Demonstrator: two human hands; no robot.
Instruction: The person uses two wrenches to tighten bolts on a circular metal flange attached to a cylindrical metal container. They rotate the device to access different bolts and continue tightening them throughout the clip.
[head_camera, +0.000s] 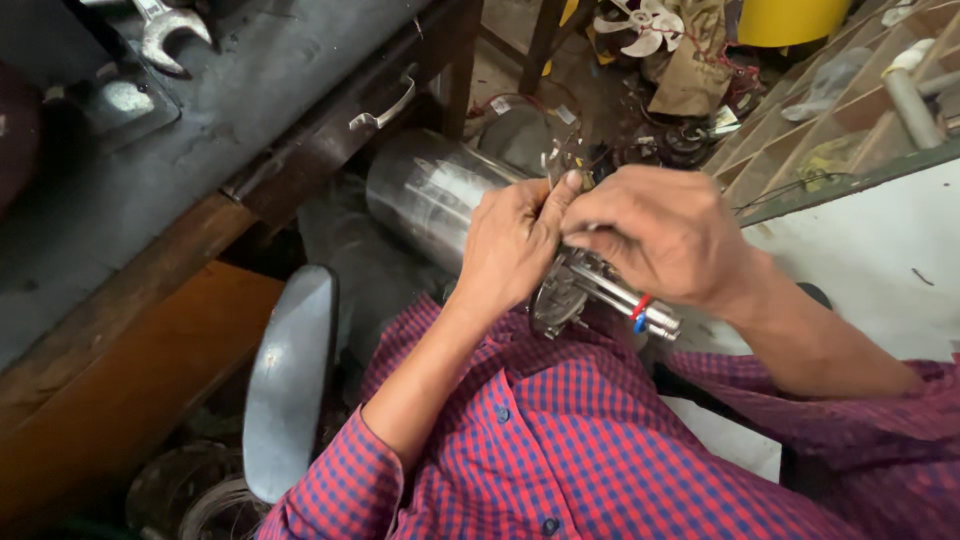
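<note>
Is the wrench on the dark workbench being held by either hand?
No. The wrench lies alone on the workbench, while both hands work at the metal part over the lap.

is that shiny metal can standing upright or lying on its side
On its side: the steel canister shows its round wall lengthwise, its end toward both hands.

Shirt (560, 440): red-and-blue small check, dark blue buttons. Metal cylinder (425, 190): shiny silver, grey reflections. Motor part (600, 290) at its end: silver rods, red and blue wire bits. Bench (250, 90): dull dark grey top, brown wooden edge below. Spanner (165, 30): pale silver-grey. Drawer handle (385, 110): light metal. Curved panel (290, 380): plain grey. Fan blade (645, 25): off-white. Container (790, 18): bright yellow. Compartment rack (850, 110): tan wood. Flat surface (880, 250) on right: white.
</note>
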